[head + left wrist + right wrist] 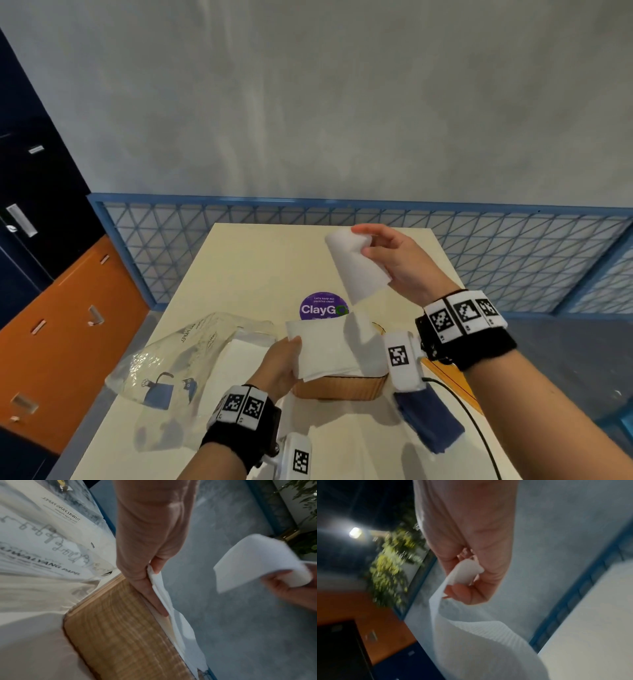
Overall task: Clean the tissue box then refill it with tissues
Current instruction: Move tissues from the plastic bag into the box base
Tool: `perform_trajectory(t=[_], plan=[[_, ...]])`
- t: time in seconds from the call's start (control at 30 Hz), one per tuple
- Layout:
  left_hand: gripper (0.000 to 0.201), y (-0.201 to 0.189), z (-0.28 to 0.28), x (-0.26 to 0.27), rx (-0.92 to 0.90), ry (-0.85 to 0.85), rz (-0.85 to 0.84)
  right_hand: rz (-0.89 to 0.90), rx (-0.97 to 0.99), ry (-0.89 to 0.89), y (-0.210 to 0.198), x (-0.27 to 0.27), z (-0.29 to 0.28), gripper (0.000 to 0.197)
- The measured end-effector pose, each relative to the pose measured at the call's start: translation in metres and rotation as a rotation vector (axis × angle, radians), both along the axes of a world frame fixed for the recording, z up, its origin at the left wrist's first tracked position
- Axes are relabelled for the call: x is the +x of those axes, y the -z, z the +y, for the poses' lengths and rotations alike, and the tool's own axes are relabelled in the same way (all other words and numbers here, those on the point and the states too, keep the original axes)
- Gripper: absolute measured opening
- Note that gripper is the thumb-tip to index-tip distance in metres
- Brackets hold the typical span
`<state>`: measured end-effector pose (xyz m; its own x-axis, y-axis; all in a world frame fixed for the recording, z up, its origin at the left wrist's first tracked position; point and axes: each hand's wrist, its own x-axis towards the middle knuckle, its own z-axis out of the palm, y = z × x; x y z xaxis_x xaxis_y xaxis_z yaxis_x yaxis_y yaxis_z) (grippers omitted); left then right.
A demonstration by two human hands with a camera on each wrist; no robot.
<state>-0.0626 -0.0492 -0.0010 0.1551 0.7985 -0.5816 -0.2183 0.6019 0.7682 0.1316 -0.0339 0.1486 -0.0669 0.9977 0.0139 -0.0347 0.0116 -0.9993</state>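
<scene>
A woven tan tissue box (339, 389) (126, 635) stands on the cream table (253, 270) with a stack of white tissues (329, 349) lying across its top. My left hand (282, 363) (150, 555) pinches the left edge of that stack (163, 597), thumb on top. My right hand (394, 260) (471, 563) is raised above and behind the box and pinches a single white tissue (356, 270) (257, 562) (479, 635), which hangs curled from the fingers.
A clear plastic tissue wrapper (164, 366) (42, 534) lies left of the box. A blue cloth (431, 421) lies near the table's front right, beside a black cable (466, 414). A purple round sticker (323, 306) is behind the box. A blue lattice rail (513, 246) borders the table's far side.
</scene>
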Motion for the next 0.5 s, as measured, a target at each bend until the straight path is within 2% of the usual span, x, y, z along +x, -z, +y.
perform_trajectory(t=[0.07, 0.1, 0.17, 0.27, 0.37, 0.43, 0.5], plan=[[0.035, -0.002, -0.003, 0.0, -0.026, -0.017, -0.091, 0.255, -0.056, -0.058, 0.002, -0.003, 0.004, 0.035], [0.033, -0.002, -0.003, -0.002, -0.029, -0.019, -0.12, 0.314, -0.081, -0.066, 0.008, -0.003, 0.007, 0.036], [0.027, 0.0, -0.002, -0.004, -0.015, -0.016, -0.178, 0.309, -0.142, -0.06, 0.027, -0.005, 0.009, 0.036], [0.033, 0.001, 0.001, -0.006, 0.036, -0.02, -0.275, 0.146, -0.253, -0.031, 0.068, -0.003, 0.008, 0.034], [0.061, 0.003, 0.004, -0.005, -0.084, -0.098, -0.32, -0.131, -0.324, 0.02, 0.104, 0.004, 0.006, 0.043], [0.072, 0.006, 0.005, -0.004, -0.124, -0.114, -0.308, -0.322, -0.31, 0.046, 0.117, 0.008, 0.003, 0.048], [0.066, 0.008, 0.004, -0.001, -0.112, -0.097, -0.261, -0.463, -0.286, 0.048, 0.13, 0.011, 0.005, 0.05]])
